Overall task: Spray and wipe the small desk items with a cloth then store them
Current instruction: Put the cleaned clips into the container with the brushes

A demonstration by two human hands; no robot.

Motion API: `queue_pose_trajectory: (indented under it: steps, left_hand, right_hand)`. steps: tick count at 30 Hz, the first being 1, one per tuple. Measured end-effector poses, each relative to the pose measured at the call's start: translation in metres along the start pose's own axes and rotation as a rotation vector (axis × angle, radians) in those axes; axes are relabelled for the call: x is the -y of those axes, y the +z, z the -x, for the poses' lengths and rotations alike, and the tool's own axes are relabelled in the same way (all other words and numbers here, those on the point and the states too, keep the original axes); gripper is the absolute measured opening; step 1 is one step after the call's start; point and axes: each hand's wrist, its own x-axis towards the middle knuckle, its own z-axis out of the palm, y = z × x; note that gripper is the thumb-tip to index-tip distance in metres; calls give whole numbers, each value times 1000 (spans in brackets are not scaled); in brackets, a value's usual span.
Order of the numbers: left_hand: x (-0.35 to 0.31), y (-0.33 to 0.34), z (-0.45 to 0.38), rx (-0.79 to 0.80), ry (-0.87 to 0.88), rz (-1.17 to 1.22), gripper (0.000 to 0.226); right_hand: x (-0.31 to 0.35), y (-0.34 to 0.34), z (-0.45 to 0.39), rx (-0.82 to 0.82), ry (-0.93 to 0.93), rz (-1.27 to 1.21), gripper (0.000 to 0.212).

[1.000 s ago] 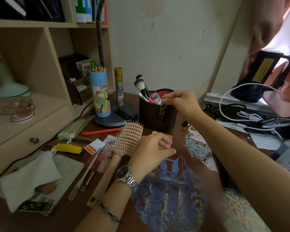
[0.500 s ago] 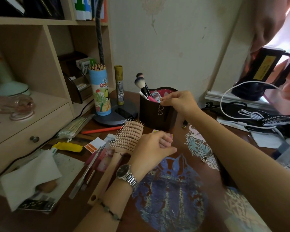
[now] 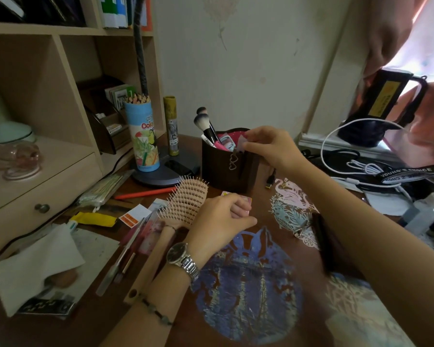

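On a cluttered brown table (image 3: 273,329), the right hand (image 3: 268,149) pinched a small pale item (image 3: 241,142) at the rim of the dark holder (image 3: 226,171). The left hand (image 3: 221,219), fingers curled, gripped a small pink card (image 3: 246,200) lying flat, just right of the hairbrush (image 3: 186,204), whose long axis ran diagonally, bristles upward.

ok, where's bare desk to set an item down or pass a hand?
Free: the desk near the front edge, between the two forearms, bordered by left hand and hairbrush. A smaller gap lies right of the brown organizer, toward right hand. Crowded: the left side with white cloth, and the cables on the right.
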Motion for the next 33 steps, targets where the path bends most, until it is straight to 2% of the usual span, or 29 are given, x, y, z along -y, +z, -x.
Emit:
queue_pose_trajectory:
  steps: [8,15,21,26,33]
  left_hand:
    - [-1,3,1,25,-6,-17,20]
    - [-1,5,4,40,-25,-30,21]
    - [1,6,5,42,-28,-69,20]
    - [1,6,5,43,-26,-79,21]
    - [2,6,4,41,-28,-98,21]
  right_hand:
    - [-13,-49,40,-16,-91,264,23]
    - [-34,-74,80,217,-62,375,15]
    - [-65,-77,97,481,-12,532,22]
    - [-71,-74,104,567,-38,581,24]
    - [-74,-70,103,569,-44,554,19]
